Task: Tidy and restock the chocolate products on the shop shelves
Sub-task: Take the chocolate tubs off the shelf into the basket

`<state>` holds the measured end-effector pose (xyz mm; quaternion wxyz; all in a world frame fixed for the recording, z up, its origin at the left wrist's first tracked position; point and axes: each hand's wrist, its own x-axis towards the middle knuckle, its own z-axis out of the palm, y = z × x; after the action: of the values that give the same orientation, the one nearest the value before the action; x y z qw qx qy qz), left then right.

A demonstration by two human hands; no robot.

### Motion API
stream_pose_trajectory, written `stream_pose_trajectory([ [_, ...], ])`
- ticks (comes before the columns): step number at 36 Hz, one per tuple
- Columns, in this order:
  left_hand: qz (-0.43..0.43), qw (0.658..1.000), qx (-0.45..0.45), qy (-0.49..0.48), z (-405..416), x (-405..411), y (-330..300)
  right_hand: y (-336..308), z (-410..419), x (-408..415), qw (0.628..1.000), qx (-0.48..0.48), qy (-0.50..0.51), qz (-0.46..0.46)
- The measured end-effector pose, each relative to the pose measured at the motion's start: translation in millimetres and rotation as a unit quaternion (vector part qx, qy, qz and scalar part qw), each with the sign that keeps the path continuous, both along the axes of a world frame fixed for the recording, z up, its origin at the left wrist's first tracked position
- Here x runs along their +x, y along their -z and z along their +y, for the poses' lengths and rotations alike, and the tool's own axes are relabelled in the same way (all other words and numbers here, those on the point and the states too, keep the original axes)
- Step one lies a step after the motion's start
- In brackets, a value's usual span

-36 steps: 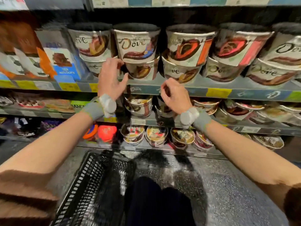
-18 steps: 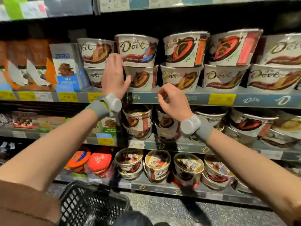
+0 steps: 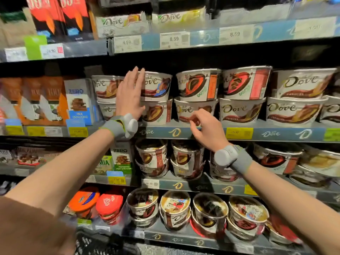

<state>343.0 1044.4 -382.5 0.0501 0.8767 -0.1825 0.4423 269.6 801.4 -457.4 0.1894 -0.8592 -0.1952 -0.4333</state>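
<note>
Grey wristbands [image 3: 114, 127] with pale rounded pods [image 3: 225, 155] circle both wrists; a brown sleeve [image 3: 27, 227] covers the left upper arm.

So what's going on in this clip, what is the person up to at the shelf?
A person is straightening stacked Dove chocolate tubs on a shop shelf. The left hand lies flat, fingers straight, against the side of the top tub in the second stack from the left. The right hand, fingers loosely curled, is at the front of the lower tub in the next stack; whether it actually grips it is unclear. Nothing is lifted off the shelf.
</note>
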Motion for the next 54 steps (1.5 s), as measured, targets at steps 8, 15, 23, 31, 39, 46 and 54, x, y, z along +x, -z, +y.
stream_pose_trajectory([
  [8, -0.026, 0.999, -0.02, 0.027, -1, 5, -7, 9, -23, -1, 0.999, -0.009, 0.023, 0.022],
  [15, -0.048, 0.998, -0.029, 0.042, -1, 2, -8, -7, -30, -5, 0.998, -0.007, 0.041, -0.05],
  [23, -0.082, 0.993, -0.058, 0.059, -2, -17, 3, -40, -37, 1, 0.983, -0.035, 0.112, -0.143],
  [31, -0.073, 0.992, -0.082, 0.064, 6, -26, 8, -66, -29, 10, 0.978, -0.14, 0.146, -0.057],
  [39, -0.085, 0.986, -0.127, 0.062, 10, -38, 13, -83, -19, 13, 0.964, -0.19, 0.179, -0.056],
  [46, -0.089, 0.981, -0.161, 0.066, 12, -48, 18, -95, -22, 11, 0.947, -0.244, 0.21, -0.02],
  [54, -0.083, 0.977, -0.176, 0.086, 13, -52, 20, -98, -26, 8, 0.942, -0.263, 0.211, -0.01],
])
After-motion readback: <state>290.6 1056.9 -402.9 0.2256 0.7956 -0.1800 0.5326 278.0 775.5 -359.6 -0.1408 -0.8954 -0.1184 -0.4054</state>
